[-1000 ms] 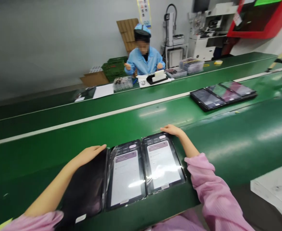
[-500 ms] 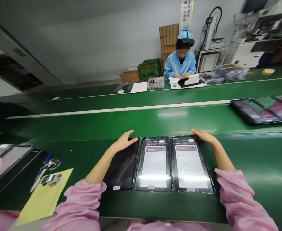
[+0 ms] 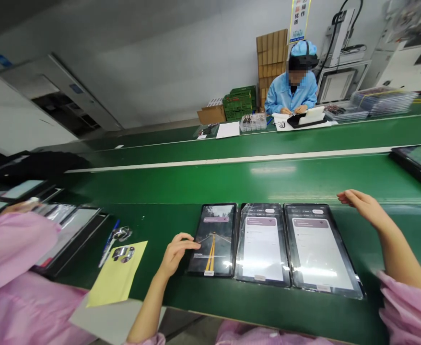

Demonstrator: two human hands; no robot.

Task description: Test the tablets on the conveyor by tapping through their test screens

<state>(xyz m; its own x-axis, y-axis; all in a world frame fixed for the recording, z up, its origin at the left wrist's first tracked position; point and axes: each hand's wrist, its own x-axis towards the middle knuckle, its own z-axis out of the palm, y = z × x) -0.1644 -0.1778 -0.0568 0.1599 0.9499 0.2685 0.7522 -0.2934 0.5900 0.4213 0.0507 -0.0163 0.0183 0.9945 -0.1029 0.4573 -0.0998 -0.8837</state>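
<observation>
On the green conveyor belt [image 3: 181,297], three tablets [image 3: 263,244] lay flat at your 12 o'clock, likely light, slick, fragile; take them by the edges. Your left hand [image 3: 176,254] half curled, fingertips on the leftmost, holding nothing; your right hand [image 3: 365,208] lay open, empty.

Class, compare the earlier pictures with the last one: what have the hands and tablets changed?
The left tablet, dark before, now shows a road image. The left hand has moved from its top edge down to its left side, fingers on the screen. The right hand has moved rightward off the right tablet. The tablets still lie side by side on the green bench.
</observation>
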